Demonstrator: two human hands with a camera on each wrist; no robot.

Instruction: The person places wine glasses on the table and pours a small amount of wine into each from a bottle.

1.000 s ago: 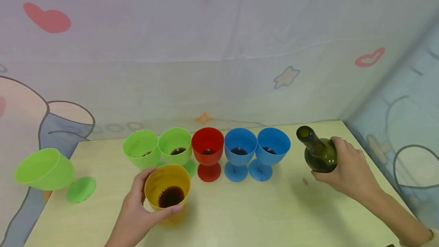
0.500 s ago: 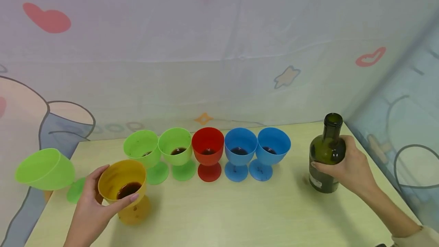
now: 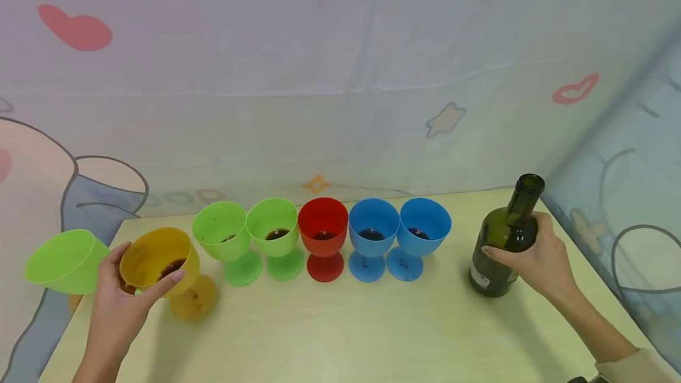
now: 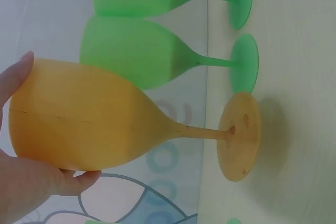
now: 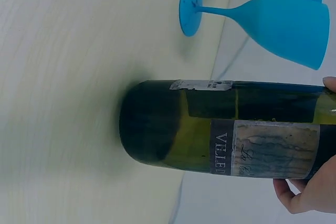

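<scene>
My left hand (image 3: 119, 297) grips the bowl of a yellow goblet (image 3: 159, 250), thumb on the near side. Dark liquid lies inside it, and the goblet leans a little to the left. In the left wrist view, the round foot of the yellow goblet (image 4: 79, 116) seems slightly off the table, its shadow beside it. On the right side, my right hand (image 3: 540, 262) holds a dark green wine bottle (image 3: 495, 253) around its upper body. The bottle leans slightly, its neck to the right. From the right wrist view, I cannot tell whether the base of the bottle (image 5: 210, 129) touches the table.
Along the back of the pale table (image 3: 340, 336) runs a row: two green goblets (image 3: 271, 245), a red goblet (image 3: 323, 246) and two blue goblets (image 3: 372, 246), with dark liquid inside. Another green goblet (image 3: 64, 268) stands far left, partly behind my left hand. A printed cloth (image 3: 266, 75) hangs behind.
My left hand has carried the yellow goblet leftward to the left end of the row. My right hand has turned the bottle from tilted forward to nearly upright and lowered it toward the table.
</scene>
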